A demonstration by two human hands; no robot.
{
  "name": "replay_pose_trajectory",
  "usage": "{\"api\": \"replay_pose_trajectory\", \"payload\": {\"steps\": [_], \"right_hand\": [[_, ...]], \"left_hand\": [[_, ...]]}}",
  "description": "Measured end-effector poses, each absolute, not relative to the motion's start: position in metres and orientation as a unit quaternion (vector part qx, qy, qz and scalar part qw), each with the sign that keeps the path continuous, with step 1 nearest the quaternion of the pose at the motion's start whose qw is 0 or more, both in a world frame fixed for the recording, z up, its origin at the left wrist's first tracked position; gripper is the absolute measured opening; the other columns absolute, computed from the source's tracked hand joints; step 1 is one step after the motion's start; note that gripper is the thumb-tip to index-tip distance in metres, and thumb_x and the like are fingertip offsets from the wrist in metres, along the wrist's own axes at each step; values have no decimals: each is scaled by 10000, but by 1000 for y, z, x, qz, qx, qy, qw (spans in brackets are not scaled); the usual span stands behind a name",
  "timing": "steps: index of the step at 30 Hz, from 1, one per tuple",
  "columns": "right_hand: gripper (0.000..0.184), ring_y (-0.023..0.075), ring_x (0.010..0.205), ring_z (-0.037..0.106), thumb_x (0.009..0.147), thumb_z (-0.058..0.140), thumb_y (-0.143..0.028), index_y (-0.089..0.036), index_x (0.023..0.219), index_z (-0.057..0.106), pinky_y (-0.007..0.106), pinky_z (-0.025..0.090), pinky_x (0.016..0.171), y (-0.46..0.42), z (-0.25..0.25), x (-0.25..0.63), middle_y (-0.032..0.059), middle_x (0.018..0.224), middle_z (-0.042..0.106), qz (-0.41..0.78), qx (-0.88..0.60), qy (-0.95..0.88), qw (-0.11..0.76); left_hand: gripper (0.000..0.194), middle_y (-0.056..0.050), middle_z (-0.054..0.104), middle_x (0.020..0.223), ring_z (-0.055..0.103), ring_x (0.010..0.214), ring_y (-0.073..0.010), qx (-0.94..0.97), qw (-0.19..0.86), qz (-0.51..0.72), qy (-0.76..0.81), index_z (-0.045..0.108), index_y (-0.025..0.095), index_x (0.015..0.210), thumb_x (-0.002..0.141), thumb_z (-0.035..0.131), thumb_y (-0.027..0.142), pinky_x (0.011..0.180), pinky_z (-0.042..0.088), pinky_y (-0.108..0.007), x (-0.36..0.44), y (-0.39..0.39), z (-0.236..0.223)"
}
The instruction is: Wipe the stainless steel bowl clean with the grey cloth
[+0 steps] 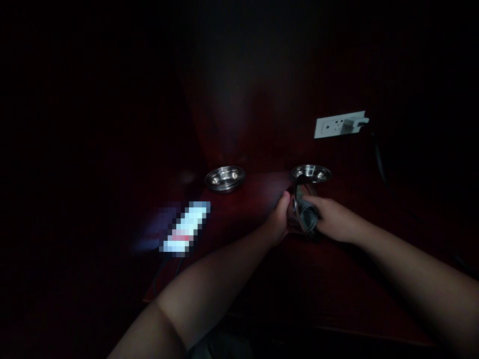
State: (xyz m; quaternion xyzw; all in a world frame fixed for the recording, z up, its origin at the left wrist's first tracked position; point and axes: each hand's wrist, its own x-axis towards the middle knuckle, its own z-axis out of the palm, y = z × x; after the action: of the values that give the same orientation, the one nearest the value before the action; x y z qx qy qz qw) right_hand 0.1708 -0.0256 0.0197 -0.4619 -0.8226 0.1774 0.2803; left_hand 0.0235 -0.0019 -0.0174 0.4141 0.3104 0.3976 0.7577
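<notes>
My left hand (277,223) is closed on the side of a shiny metal bowl (294,212), held tilted on edge above the table. My right hand (332,218) presses a dark patterned cloth (309,218) against the inside of this bowl, its fingers mostly hidden by the cloth and rim. Just behind the hands, another steel bowl (312,172) sits on the table. A small stack of steel bowls (225,178) stands further left, apart from both hands.
A lit, pixelated phone-like screen (187,229) lies on the left with a cable running from it. The dark red table (239,209) meets a wall at the back. A white socket panel (339,124) there has a plug (359,122) and a hanging cord.
</notes>
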Motion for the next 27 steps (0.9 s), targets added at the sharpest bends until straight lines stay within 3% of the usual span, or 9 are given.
{"api": "replay_pose_trajectory", "payload": {"steps": [6,11,16,27], "right_hand": [[208,185,774,618,714,549,-96,-197,888,603,340,519,745,-34,25,168,24,860,671,344,-339,-835,264],[107,159,754,564,739,581,-138,-192,825,548,306,505,715,-38,27,165,9,810,607,397,-297,-822,281],[124,151,733,539,750,636,-187,-201,786,517,291,490,703,-38,24,162,8,787,574,346,-280,-828,342],[360,243,868,590,677,706,-289,-254,973,504,374,493,815,-38,20,162,50,932,605,182,-329,-813,445]], "left_hand": [[724,-103,726,873,673,828,-238,439,757,396,279,650,157,1110,843,253,701,866,493,-451,25,-1,-23],[726,-107,726,828,681,802,-238,445,744,392,309,650,142,1115,856,241,683,826,513,-423,26,0,-23],[747,-120,726,853,680,817,-248,444,746,376,325,635,128,1140,876,186,664,831,507,-447,25,-1,-18],[697,-101,730,896,677,851,-247,436,750,372,330,644,169,1135,888,193,638,835,505,-434,26,-3,-15]]}}
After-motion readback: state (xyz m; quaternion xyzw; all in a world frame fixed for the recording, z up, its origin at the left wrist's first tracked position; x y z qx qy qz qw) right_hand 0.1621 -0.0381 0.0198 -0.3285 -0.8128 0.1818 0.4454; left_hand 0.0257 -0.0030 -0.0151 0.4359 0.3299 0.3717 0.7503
